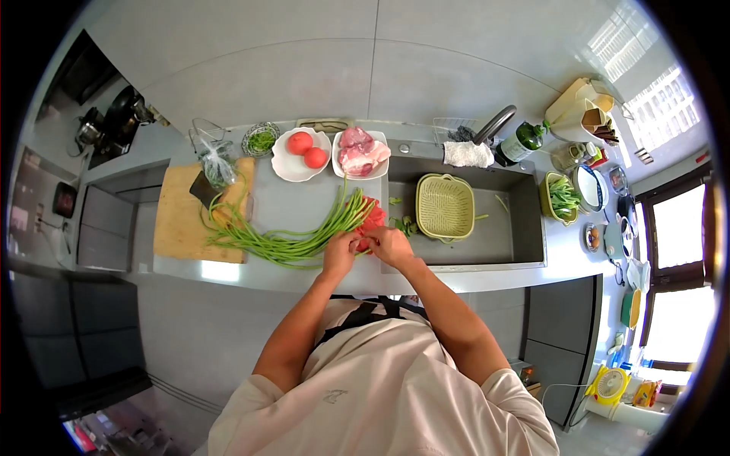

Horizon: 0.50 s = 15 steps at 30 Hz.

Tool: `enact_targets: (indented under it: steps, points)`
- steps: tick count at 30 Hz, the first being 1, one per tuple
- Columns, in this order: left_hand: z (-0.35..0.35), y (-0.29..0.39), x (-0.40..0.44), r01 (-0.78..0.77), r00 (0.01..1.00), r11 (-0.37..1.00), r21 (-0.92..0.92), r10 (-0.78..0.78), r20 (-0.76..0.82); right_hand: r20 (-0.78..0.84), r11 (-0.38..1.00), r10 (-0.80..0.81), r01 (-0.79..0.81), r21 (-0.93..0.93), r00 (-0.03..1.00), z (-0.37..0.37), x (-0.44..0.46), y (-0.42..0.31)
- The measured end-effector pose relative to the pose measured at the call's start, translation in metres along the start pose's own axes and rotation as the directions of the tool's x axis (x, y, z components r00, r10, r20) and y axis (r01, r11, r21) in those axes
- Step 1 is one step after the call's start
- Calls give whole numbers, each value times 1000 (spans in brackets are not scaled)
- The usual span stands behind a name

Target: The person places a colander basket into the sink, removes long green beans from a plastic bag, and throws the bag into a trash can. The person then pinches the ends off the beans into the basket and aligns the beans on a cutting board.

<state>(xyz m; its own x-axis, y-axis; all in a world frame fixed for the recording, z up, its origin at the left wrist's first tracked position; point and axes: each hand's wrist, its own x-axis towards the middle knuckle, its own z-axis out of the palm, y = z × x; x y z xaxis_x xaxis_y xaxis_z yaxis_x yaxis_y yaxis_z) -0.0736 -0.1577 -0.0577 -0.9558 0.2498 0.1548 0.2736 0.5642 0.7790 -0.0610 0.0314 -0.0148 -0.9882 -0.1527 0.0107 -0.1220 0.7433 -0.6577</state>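
Observation:
Long green stems lie in a curved bunch on the counter, reaching from the wooden cutting board to a red bag at the sink's left edge. At the lower end of the red bag, my left hand has its fingers drawn together. Close beside it, my right hand also has bent, closed fingers. What the fingertips pinch is too small to tell. A dark cleaver blade rests at the board's upper right, partly under a clear plastic bag.
Behind the stems stand a white plate with two tomatoes and a white dish of raw meat. The sink holds a yellow-green basket and loose leaves. Further right are a faucet, a green bottle and a basket of greens.

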Motion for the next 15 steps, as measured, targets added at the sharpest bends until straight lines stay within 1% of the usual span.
enact_targets:
  steps: [3, 5, 6, 7, 9, 11, 12, 13, 14, 15]
  points:
    - [-5, 12, 0, -38, 999, 999, -25, 38, 5, -68, 995, -95, 98, 34, 993, -6, -6, 3]
    - [-2, 16, -2, -78, 997, 995, -55, 77, -11, -66, 994, -102, 104, 32, 993, -11, -10, 5]
    - [-3, 23, -2, -69, 998, 993, -92, 70, 1, -65, 994, -104, 106, 31, 992, -13, -12, 7]
    - [-4, 29, -3, -60, 998, 990, -129, 63, 16, -68, 994, 23, -16, 106, 997, -13, -14, 8]
    - [-1, 34, -3, -55, 997, 984, -171, 63, 42, -46, 934, 270, -250, 255, 962, -10, -17, 11]
    - [4, 32, -4, -62, 995, 981, -182, 74, 60, -172, 898, 337, -261, 354, 926, -10, -18, 20]
    - [8, 27, -5, -61, 993, 985, -159, 76, 89, -231, 878, 371, -259, 402, 899, -9, -19, 27]
    - [10, 22, -6, -61, 990, 989, -136, 77, 118, -199, 855, 413, -303, 421, 889, -8, -19, 37]
    - [12, 16, -7, -61, 986, 992, -114, 77, 147, -213, 880, 404, -314, 357, 890, -7, -21, 47]
    - [12, 15, -6, -62, 989, 996, -59, 69, 133, -225, 900, 395, -325, 291, 891, -9, -23, 52]
